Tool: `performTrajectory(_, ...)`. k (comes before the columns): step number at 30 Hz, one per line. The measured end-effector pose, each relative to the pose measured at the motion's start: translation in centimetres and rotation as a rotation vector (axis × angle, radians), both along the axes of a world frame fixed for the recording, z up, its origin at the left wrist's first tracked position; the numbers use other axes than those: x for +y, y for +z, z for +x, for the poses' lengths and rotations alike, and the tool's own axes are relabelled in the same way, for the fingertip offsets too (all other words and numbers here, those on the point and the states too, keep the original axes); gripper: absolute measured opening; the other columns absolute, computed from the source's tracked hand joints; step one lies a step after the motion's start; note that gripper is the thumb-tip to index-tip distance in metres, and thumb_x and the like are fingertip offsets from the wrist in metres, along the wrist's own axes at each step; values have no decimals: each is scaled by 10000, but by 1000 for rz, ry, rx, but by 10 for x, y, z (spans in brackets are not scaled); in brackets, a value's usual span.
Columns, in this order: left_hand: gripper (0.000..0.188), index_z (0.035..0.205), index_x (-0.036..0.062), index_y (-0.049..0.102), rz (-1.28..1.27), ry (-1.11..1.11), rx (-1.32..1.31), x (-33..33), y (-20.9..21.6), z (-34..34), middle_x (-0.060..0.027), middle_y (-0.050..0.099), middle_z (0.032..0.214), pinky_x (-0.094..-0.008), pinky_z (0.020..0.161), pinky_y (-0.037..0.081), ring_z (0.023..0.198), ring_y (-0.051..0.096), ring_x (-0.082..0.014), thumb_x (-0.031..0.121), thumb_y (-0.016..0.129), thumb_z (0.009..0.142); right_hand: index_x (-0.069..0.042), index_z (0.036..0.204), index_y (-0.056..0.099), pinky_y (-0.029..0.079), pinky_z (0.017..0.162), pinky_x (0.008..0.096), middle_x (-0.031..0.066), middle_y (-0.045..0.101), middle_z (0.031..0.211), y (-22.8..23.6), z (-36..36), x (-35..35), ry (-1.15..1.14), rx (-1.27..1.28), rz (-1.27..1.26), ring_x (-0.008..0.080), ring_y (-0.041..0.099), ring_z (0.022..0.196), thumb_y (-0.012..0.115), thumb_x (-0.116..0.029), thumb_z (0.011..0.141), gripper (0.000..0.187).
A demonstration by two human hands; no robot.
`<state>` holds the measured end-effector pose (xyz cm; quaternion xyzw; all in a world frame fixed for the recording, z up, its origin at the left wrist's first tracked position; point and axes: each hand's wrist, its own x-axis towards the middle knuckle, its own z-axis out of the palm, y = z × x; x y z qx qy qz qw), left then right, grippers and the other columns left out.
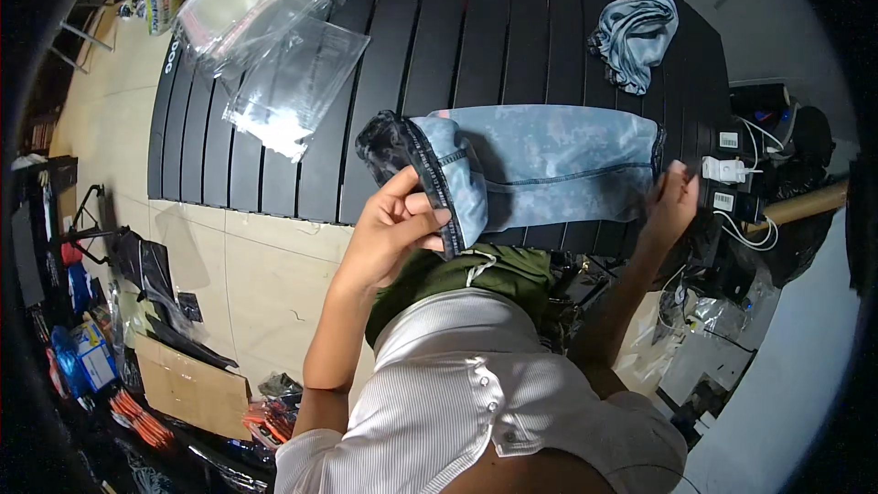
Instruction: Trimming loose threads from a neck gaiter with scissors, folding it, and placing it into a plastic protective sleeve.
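A light blue-grey mottled fabric tube (pixel 558 151) lies across the near part of the black slatted table (pixel 384 64). A dark seam runs along its length. My left hand (pixel 393 224) is closed on its left end, where the cloth is folded back and shows a dark patterned side and a black stitched hem. By the tube's right end is my right hand (pixel 672 206), its fingers curled together. Whether they pinch the cloth edge is hard to make out. A crumpled piece of similar fabric (pixel 636 37) sits at the far right of the table.
Clear plastic bags (pixel 293 82) lie in a loose pile at the table's far left. White plugs and cables (pixel 727 169) are beside the right edge. On the floor at lower left are a cardboard piece (pixel 192 384) and assorted packaged goods.
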<state>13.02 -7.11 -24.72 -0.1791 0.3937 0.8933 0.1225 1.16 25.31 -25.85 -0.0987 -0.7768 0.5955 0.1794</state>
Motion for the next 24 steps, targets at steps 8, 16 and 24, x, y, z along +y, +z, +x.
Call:
performTrajectory(8, 548, 1280, 17, 388, 13, -122, 127, 0, 10, 6, -76, 619, 1021, -208, 654, 520, 841, 601, -92, -144, 496, 768, -19, 862, 614, 325, 501, 161, -34, 500, 634, 49, 48, -119, 588, -62, 12, 33, 424, 542, 636, 23, 738, 132)
performTrajectory(16, 498, 1251, -2, 415, -71, -173, 220, 4, 13, 13, -45, 612, 988, -179, 650, 463, 805, 562, -51, -157, 466, 780, 19, 922, 620, 253, 455, 184, -32, 417, 576, 53, 55, -162, 857, 255, 77, 32, 337, 494, 685, 60, 685, 249)
performTrajectory(24, 494, 1257, 6, 424, -118, -205, 224, 8, 18, 15, 16, 571, 926, -160, 678, 410, 816, 499, -17, -157, 431, 791, -8, 844, 652, 247, 437, 182, -22, 464, 581, 59, 49, -172, 866, 195, 110, 25, 356, 486, 697, 47, 672, 186)
